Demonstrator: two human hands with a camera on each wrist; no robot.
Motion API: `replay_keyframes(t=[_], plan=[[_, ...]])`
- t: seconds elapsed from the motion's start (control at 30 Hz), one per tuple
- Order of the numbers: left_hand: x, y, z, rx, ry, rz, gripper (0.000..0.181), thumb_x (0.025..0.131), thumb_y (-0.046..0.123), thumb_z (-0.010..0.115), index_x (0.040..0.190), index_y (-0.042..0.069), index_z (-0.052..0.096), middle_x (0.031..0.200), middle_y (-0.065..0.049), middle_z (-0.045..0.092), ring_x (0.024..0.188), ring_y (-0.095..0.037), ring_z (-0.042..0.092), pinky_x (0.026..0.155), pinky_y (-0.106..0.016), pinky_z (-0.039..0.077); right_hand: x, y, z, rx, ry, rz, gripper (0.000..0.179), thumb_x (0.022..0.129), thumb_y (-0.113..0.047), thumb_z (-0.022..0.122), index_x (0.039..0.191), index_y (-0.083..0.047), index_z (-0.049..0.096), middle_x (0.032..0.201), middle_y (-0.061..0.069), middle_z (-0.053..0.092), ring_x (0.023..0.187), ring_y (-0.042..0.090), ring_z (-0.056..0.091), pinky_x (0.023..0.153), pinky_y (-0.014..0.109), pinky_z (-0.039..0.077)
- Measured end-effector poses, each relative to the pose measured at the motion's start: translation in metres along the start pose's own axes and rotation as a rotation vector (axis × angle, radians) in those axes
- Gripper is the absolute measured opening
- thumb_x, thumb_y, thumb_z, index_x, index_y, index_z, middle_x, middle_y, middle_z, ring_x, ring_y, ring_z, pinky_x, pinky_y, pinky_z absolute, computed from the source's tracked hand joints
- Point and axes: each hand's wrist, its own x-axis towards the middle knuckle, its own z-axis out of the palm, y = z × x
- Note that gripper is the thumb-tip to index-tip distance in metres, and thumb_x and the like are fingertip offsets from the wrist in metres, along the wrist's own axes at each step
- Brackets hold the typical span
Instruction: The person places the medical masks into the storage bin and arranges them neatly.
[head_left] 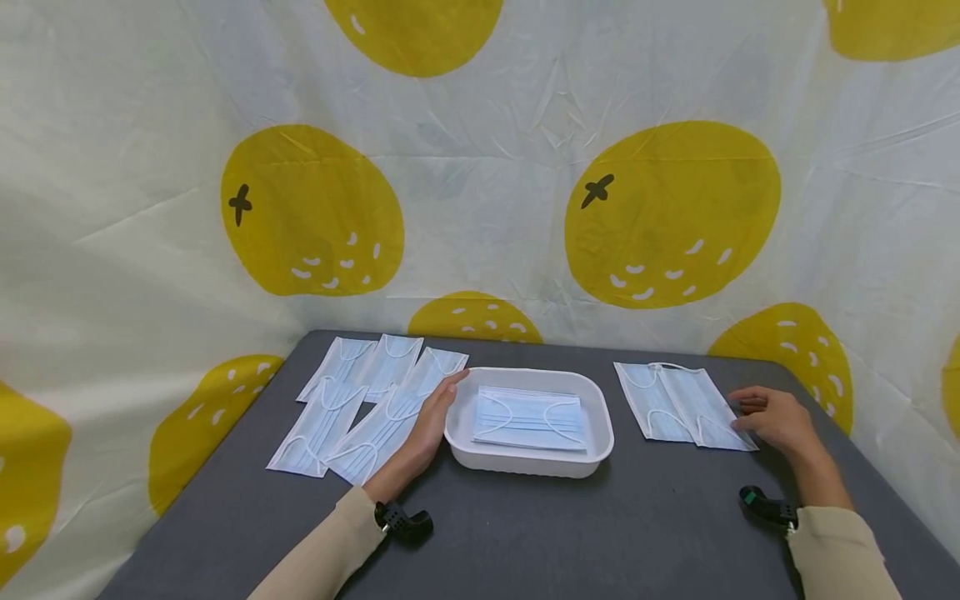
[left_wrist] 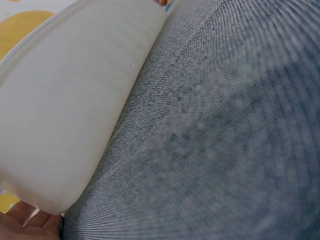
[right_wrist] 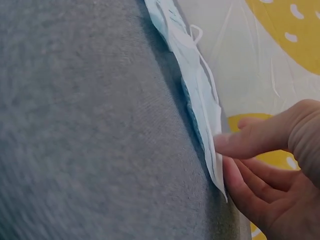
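Note:
A white plastic tray [head_left: 528, 463] stands mid-table with light-blue face masks [head_left: 528, 419] lying in it, ear loops on top. Along its left wall my left hand [head_left: 433, 417] rests with the fingers straight; in the left wrist view only the fingers [left_wrist: 32, 222] show, beside the tray's wall [left_wrist: 65, 105]. On the right, two face masks lie side by side. My right hand [head_left: 776, 419] pinches the right edge of the right-hand face mask [head_left: 701, 404]. In the right wrist view, the thumb [right_wrist: 240, 144] is on that face mask [right_wrist: 197, 95], the other fingers at its edge.
Several more face masks [head_left: 330, 421] lie loosely spread left of the tray, some overlapping. The dark grey table [head_left: 555, 542] ends at the back against a white curtain [head_left: 480, 217] printed with yellow fruit.

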Motion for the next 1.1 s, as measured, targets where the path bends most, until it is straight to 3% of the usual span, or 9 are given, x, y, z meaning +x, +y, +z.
replay_keyframes(t=[0.2, 0.33, 0.47, 0.67, 0.8, 0.97, 1.1], plan=[[0.0, 0.0, 0.0, -0.005, 0.0, 0.004, 0.048, 0.114, 0.032, 0.029, 0.157, 0.016, 0.044, 0.167, -0.009, 0.038, 0.159, -0.031, 0.025, 0.13, -0.058, 0.012, 0.0, -0.004, 0.002, -0.034, 0.046, 0.001, 0.048, 0.082, -0.007, 0.077, 0.125, 0.01, 0.064, 0.126, 0.038, 0.062, 0.11, 0.052, 0.057, 0.089, 0.063, 0.046], [0.0, 0.0, 0.0, -0.004, 0.003, 0.008, 0.048, 0.114, 0.032, 0.029, 0.157, 0.016, 0.044, 0.166, -0.008, 0.038, 0.159, -0.031, 0.025, 0.13, -0.058, 0.013, 0.0, -0.004, 0.003, -0.039, 0.067, 0.006, 0.042, 0.082, -0.005, 0.073, 0.121, 0.01, 0.067, 0.121, 0.036, 0.066, 0.107, 0.049, 0.06, 0.081, 0.049, 0.05], [0.0, 0.001, 0.0, -0.001, 0.007, 0.007, 0.048, 0.114, 0.031, 0.028, 0.157, 0.016, 0.045, 0.166, -0.008, 0.038, 0.159, -0.03, 0.026, 0.13, -0.057, 0.013, 0.0, -0.005, 0.004, 0.018, 0.06, 0.027, 0.037, 0.087, -0.003, 0.066, 0.122, 0.009, 0.067, 0.123, 0.035, 0.066, 0.106, 0.046, 0.061, 0.074, 0.032, 0.05], [0.0, 0.001, 0.0, -0.003, 0.003, 0.006, 0.048, 0.114, 0.031, 0.029, 0.157, 0.016, 0.044, 0.166, -0.008, 0.038, 0.159, -0.031, 0.025, 0.13, -0.058, 0.012, -0.001, -0.005, 0.004, 0.144, -0.019, 0.003, 0.033, 0.096, 0.0, 0.052, 0.123, 0.012, 0.066, 0.134, 0.04, 0.055, 0.107, 0.04, 0.052, 0.074, 0.027, 0.047], [0.0, 0.001, 0.0, -0.005, -0.003, 0.002, 0.048, 0.114, 0.031, 0.029, 0.157, 0.016, 0.044, 0.167, -0.008, 0.038, 0.159, -0.031, 0.025, 0.13, -0.058, 0.012, 0.0, -0.006, 0.003, 0.202, -0.087, 0.014, 0.039, 0.098, -0.001, 0.044, 0.129, 0.012, 0.063, 0.138, 0.038, 0.046, 0.109, 0.038, 0.042, 0.073, 0.028, 0.042], [0.0, 0.0, 0.0, -0.007, -0.007, 0.0, 0.049, 0.114, 0.033, 0.029, 0.158, 0.017, 0.043, 0.167, -0.008, 0.037, 0.159, -0.031, 0.025, 0.13, -0.058, 0.012, 0.0, -0.009, 0.001, 0.223, -0.171, 0.025, 0.047, 0.096, 0.0, 0.037, 0.138, 0.013, 0.056, 0.147, 0.041, 0.036, 0.117, 0.045, 0.034, 0.082, 0.039, 0.037], [0.0, 0.0, 0.0, -0.007, -0.006, 0.0, 0.049, 0.114, 0.034, 0.028, 0.158, 0.017, 0.044, 0.167, -0.008, 0.037, 0.159, -0.031, 0.025, 0.13, -0.058, 0.012, 0.001, -0.012, 0.0, 0.232, -0.22, 0.019, 0.05, 0.097, -0.001, 0.035, 0.141, 0.014, 0.051, 0.153, 0.045, 0.028, 0.125, 0.053, 0.032, 0.096, 0.058, 0.04]])
